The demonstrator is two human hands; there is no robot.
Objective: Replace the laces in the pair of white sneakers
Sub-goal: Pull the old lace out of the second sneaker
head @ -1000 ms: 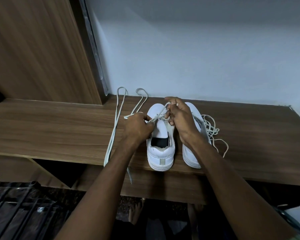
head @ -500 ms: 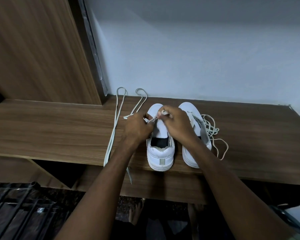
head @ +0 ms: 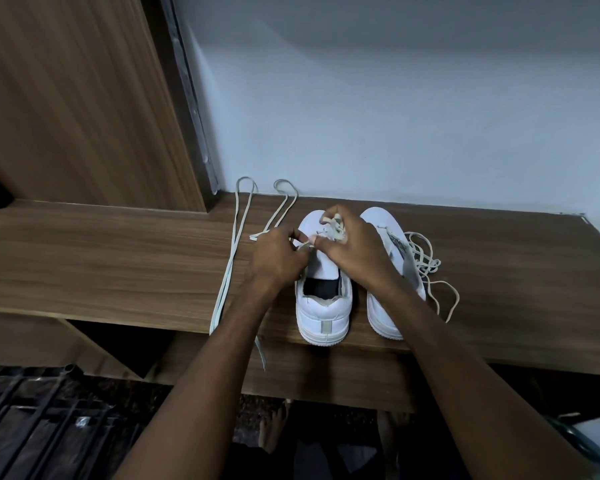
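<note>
Two white sneakers stand side by side on a wooden shelf [head: 118,258], heels toward me. Over the left sneaker [head: 323,306] my left hand [head: 278,261] pinches a strand of its lace beside the eyelets. My right hand [head: 354,251] holds a bunched loop of the same lace [head: 333,230] above the toe end. The right sneaker [head: 381,220] is partly hidden under my right wrist, and its loosened lace [head: 426,265] lies tangled to its right. Two long pale laces [head: 234,244] lie folded on the shelf to the left, their ends hanging over the front edge.
A wooden panel [head: 73,98] rises at the left, and a pale wall [head: 395,98] backs the shelf. Below the shelf are a dark metal rack [head: 42,424] and my bare feet [head: 274,431] on the floor.
My right hand drew back from the toe toward the eyelets, then gathered the lace into a bunch above the left sneaker. My left hand stayed at the eyelets.
</note>
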